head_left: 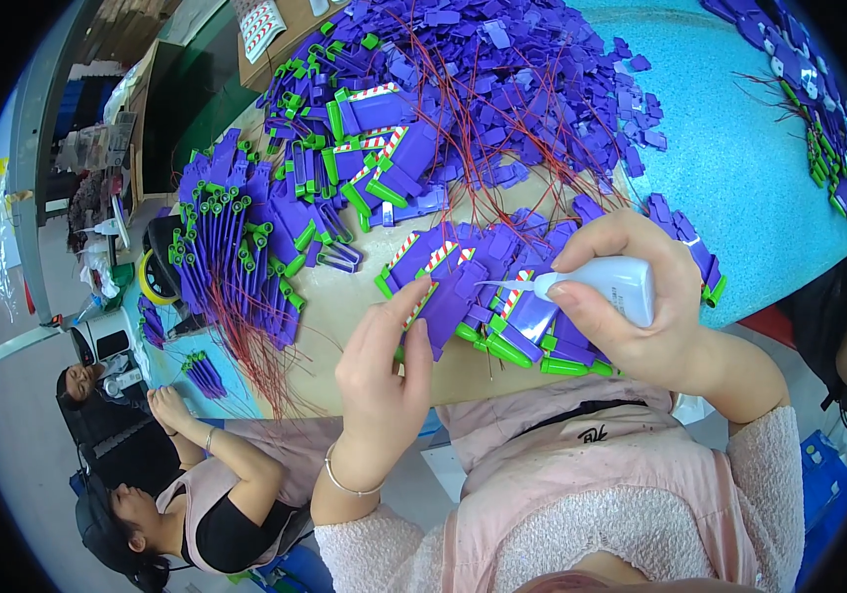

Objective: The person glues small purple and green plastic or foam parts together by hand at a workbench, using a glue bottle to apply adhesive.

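Note:
In my right hand [675, 321] is a white squeeze bottle [621, 285], gripped round its body with the thin nozzle pointing left. The nozzle tip is close to a flat purple plastic piece [451, 301]. My left hand [379, 371] pinches that piece at its left edge between fingers and thumb, beside a red-and-white striped strip. Under and beside it lie several purple pieces with green ends [507, 351], some bearing the same striped strips. Whether liquid leaves the nozzle is too small to tell.
A large heap of purple parts [552, 69] covers the far table, with thin red wires [453, 109] across it. Stacked green-ended pieces [221, 232] stand at left, near a yellow-and-black roll [155, 277]. A co-worker [216, 484] sits at left. Further parts [828, 128] lie far right.

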### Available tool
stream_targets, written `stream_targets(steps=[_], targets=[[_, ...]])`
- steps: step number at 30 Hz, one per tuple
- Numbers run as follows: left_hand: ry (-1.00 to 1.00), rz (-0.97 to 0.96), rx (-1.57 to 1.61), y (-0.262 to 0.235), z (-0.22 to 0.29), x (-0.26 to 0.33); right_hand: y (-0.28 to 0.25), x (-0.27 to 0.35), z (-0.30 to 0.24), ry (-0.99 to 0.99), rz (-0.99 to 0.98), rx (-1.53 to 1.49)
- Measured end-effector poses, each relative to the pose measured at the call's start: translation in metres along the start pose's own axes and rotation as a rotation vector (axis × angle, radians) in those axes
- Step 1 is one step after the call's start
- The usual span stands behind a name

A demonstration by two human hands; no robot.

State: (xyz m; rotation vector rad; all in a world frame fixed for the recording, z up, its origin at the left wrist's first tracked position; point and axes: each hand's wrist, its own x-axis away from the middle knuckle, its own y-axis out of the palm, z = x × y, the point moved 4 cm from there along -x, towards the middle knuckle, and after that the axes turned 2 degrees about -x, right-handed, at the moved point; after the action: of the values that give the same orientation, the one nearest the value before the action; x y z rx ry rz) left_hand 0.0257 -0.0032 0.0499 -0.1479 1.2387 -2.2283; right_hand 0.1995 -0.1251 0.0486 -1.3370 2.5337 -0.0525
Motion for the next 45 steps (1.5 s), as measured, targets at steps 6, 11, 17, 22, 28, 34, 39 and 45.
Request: stream_targets(steps=[6, 11, 17, 22, 28, 34, 39, 45], targets=[[-0.197, -0.029, 0.170, 0.006, -0.015, 0.006, 0.003, 0.002, 0.003, 0.025, -0.019, 0.003], [-0.234, -0.024, 0.175, 0.005, -0.010, 0.004, 0.008, 0.002, 0.004, -0.030, -0.064, 0.022], [-0.103, -0.031, 0.047, 0.002, -0.004, 0.000, -0.001, 0.002, 0.003, 0.024, -0.004, 0.038], [0.055, 0.029, -0.073, 0.001, 0.003, 0.003, -0.001, -0.001, -0.002, -0.019, 0.034, -0.036], [0.116, 0.034, -0.121, 0.001, 0.004, 0.003, 0.004, -0.004, -0.001, -0.057, -0.036, 0.053], [0.040, 0.018, -0.001, 0.008, 0.009, -0.001, -0.015, 0.000, -0.006, 0.000, 0.085, -0.065], [0.236, 0.022, -0.161, 0.015, 0.011, -0.035, -0.024, 0.002, 0.002, 0.037, 0.114, -0.058], [0.250, 0.193, -0.440, 0.026, -0.026, -0.095, -0.017, 0.004, 0.001, 0.053, 0.093, -0.075]])
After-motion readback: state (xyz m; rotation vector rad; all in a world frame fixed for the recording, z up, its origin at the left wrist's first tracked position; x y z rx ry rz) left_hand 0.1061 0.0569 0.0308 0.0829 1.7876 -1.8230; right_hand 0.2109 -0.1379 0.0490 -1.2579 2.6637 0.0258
